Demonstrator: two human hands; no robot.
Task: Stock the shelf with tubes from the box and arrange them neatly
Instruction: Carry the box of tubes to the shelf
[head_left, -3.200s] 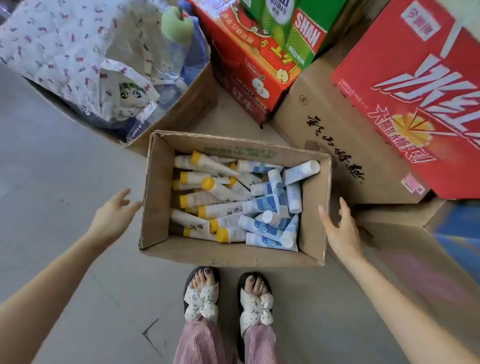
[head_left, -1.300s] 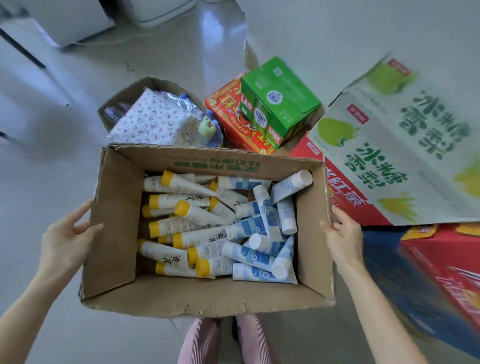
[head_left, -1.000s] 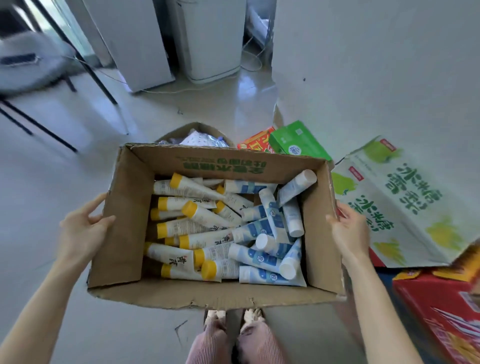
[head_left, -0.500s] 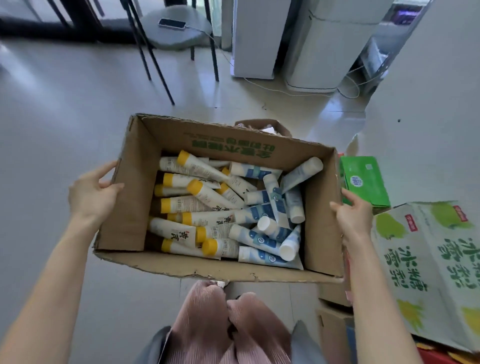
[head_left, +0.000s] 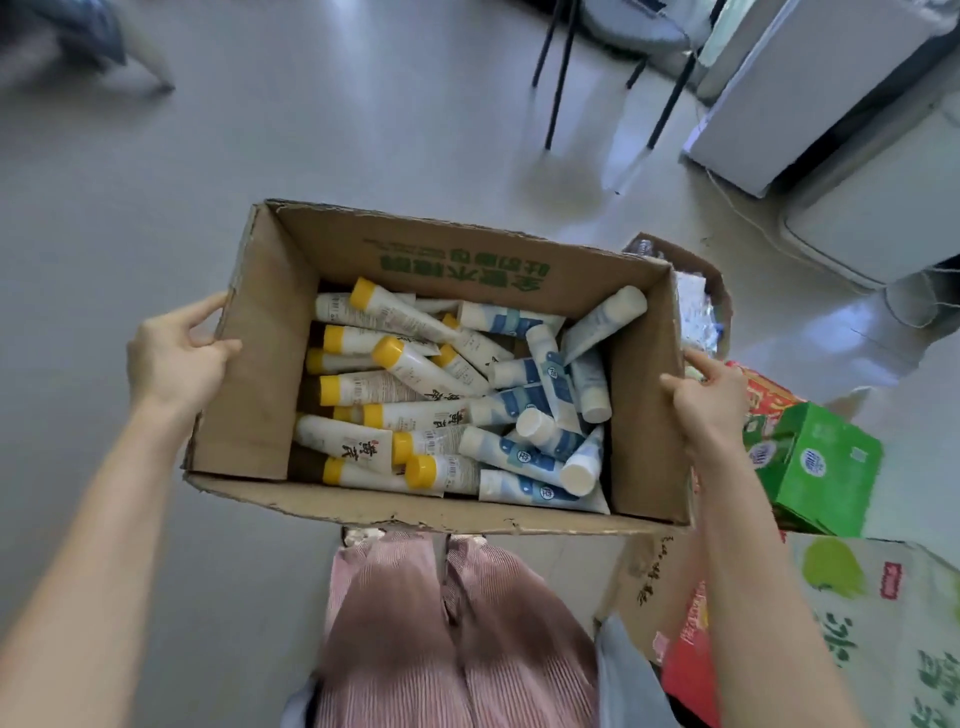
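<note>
The left hand (head_left: 176, 358) grips the left wall of the box (head_left: 260, 374), thumb hooked over the rim. The box, on the floor a few seconds ago, is now lifted to waist height and swung away from the cartons toward open floor (head_left: 363, 130). The tubes (head_left: 447, 410) lie jumbled inside it, none taken out yet. The right hand (head_left: 706, 400) clasps the right wall. A green carton (head_left: 815, 467) sits right of the box. No shelf shows, so stocking probably waits on the carry.
</note>
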